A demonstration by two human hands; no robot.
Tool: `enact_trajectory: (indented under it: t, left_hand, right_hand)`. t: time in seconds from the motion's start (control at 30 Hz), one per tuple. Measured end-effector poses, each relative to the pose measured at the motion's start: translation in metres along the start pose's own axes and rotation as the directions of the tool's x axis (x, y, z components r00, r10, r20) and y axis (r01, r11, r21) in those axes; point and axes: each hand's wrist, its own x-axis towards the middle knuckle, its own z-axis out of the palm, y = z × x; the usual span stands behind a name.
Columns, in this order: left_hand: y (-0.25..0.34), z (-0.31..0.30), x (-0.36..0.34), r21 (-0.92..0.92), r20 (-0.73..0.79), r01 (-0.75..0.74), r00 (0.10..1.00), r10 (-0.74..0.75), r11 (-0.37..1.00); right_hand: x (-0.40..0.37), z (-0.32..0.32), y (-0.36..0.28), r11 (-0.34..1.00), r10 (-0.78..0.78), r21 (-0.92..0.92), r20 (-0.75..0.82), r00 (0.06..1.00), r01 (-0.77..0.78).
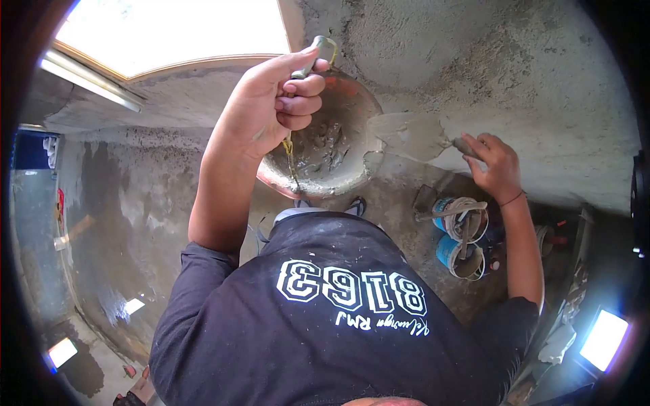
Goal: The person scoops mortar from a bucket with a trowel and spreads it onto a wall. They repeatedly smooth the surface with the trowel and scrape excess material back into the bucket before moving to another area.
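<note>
My left hand [294, 91] is closed around the green handle [318, 57] of a tool, with a yellow cord hanging beside it. Beneath that hand is a wide round basin [325, 187] with wet grey mortar [328, 145] inside and smeared on its rim. To the right, my right hand [493, 162] grips the handle of a trowel [409, 135], whose flat, mortar-coated blade points left and overlaps the basin's right edge. Whether the blade touches the rim is unclear. My left hand hides part of the basin and most of its tool.
Two buckets [467, 223] with tools in them stand on the floor at right. A rough grey wall [460, 61] runs behind the basin, with a bright window opening [183, 27] at upper left. My feet [357, 206] are just below the basin.
</note>
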Motion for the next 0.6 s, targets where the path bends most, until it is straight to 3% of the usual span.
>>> enact_trajectory:
  t: [0.1,0.23,0.33,0.6]
  left_hand:
    - [0.0,0.007,-0.002,0.036,-0.061,0.028,0.998,-0.025,0.999]
    - [0.001,0.005,-0.003,0.021,-0.033,0.013,0.999,-0.012,1.0]
    - [0.0,0.005,0.0,-0.018,-0.014,-0.025,1.0,0.025,1.0]
    - [-0.002,0.013,0.009,0.139,-0.104,-0.133,0.983,0.148,0.981]
  right_hand:
    - [0.016,-0.005,0.004,0.993,-0.053,-0.104,0.017,0.998,0.054]
    - [0.034,-0.02,0.0,0.984,-0.113,-0.128,0.079,0.99,0.123]
    - [0.04,-0.024,-0.005,0.989,-0.064,-0.121,0.17,0.983,0.085]
    - [0.042,-0.012,-0.011,0.989,-0.15,0.041,0.296,0.943,0.144]
